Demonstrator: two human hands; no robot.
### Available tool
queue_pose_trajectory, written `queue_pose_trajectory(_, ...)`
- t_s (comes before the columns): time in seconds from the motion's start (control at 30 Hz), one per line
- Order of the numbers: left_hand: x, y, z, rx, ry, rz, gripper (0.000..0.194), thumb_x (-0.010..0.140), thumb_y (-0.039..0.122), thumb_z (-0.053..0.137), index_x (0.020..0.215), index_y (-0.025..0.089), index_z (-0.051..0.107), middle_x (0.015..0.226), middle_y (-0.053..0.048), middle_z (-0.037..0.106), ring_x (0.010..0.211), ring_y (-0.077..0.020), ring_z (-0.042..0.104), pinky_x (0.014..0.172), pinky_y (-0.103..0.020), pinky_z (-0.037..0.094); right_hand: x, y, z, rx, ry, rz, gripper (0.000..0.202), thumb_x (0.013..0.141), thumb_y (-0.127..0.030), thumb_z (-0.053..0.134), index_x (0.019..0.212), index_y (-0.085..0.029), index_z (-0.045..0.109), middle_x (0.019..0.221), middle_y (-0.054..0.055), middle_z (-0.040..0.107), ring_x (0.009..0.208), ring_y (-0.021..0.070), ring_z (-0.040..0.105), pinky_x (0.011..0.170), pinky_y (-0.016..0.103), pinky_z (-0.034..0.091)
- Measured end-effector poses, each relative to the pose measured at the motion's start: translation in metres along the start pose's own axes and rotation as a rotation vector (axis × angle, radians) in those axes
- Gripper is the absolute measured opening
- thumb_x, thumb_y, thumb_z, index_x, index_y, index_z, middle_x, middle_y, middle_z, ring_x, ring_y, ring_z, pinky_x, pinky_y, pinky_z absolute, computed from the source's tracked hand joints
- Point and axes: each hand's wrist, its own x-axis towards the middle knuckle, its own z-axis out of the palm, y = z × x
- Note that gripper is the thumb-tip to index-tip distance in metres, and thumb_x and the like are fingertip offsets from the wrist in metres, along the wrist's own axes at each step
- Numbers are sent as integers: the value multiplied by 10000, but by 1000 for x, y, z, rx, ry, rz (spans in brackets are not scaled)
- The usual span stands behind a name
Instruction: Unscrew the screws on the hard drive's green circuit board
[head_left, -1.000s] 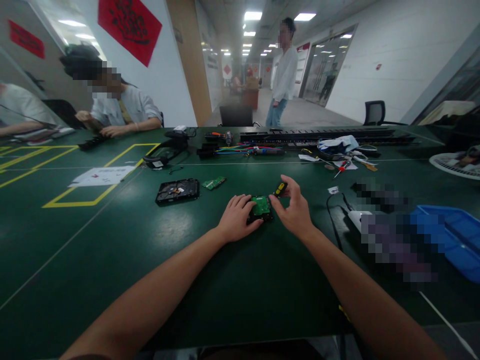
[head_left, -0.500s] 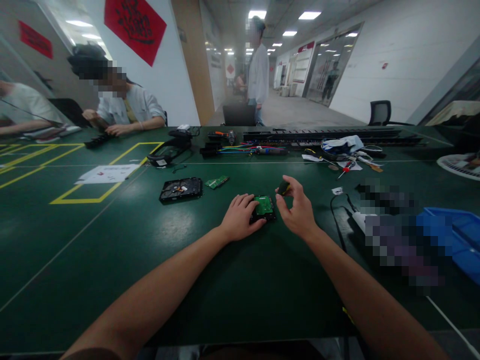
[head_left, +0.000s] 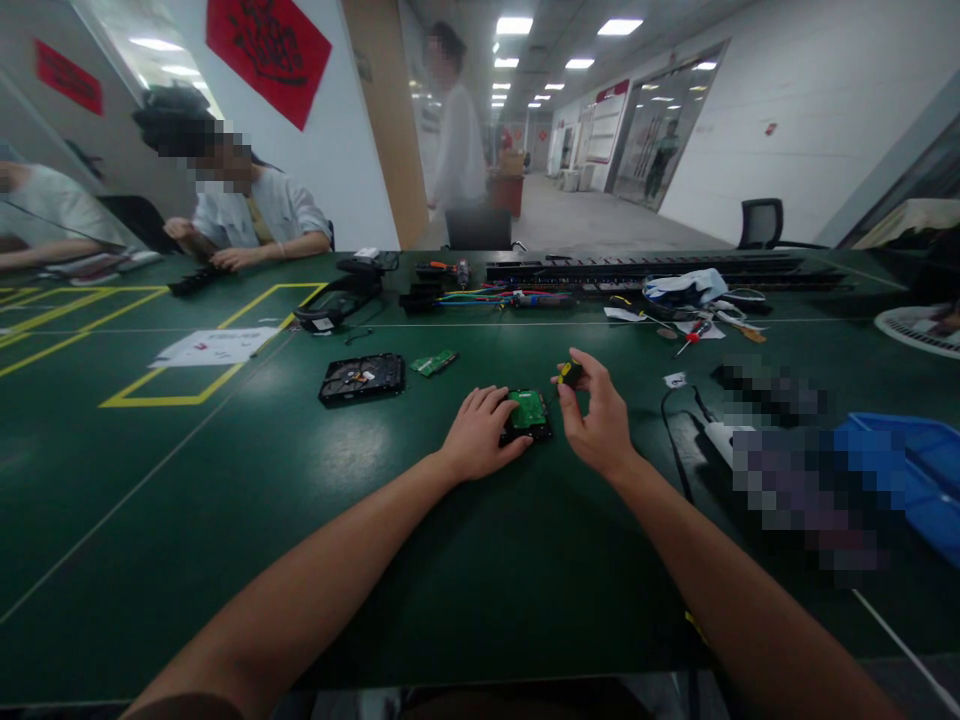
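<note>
In the middle of the green table lies a small hard drive (head_left: 531, 409) with its green circuit board facing up. My left hand (head_left: 484, 432) grips it from the left, fingers along its far side and thumb at the near edge. Just right of the drive, my right hand (head_left: 598, 415) is closed around the black and yellow handle of a screwdriver (head_left: 570, 374). The shaft is too thin to make out clearly, so whether its tip touches the drive cannot be told. A loose green circuit board (head_left: 434, 363) and a larger black hard drive (head_left: 361, 379) lie to the left.
Tools, coloured wires (head_left: 491, 298) and long black rails (head_left: 660, 270) line the far edge. A red screwdriver (head_left: 693, 338) lies beside a cloth (head_left: 684, 288). On the right is a blue tray (head_left: 911, 470). Co-workers sit at the far left, and one person stands beyond the table.
The screwdriver handle has turned in my right fingers, showing more yellow, and that hand shifted slightly. My left hand and the drive stayed put. The person in the background moved left.
</note>
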Motion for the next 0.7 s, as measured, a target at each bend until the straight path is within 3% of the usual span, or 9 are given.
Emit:
queue_pose_trajectory(0.23,0,-1,2,4,3,7,617,958,620,655,1414,205,611,1572,-154,540,1496,-378,452,1284,-608,326,4,-4,-3,-98,44,-68,482,1029,-292,627,1494,-351,516,1225,89,658,1006,259,702,889,495,638)
queue_pose_trajectory(0.5,0,0,2,-8,8,-5,617,946,611,673,1414,213,610,1564,-152,548,1500,-377,450,1288,-608,321,0,-2,1,13,-12,-55,526,1047,-245,550,1551,-347,435,1386,105,655,1117,271,710,965,524,632)
queue_pose_trajectory(0.7,0,1,1,3,-1,4,615,951,603,668,1404,190,615,1562,-169,546,1501,-383,448,1286,-606,324,5,-3,-3,-84,59,-90,459,1016,-286,645,1457,-346,533,1231,91,639,1047,266,672,857,474,645)
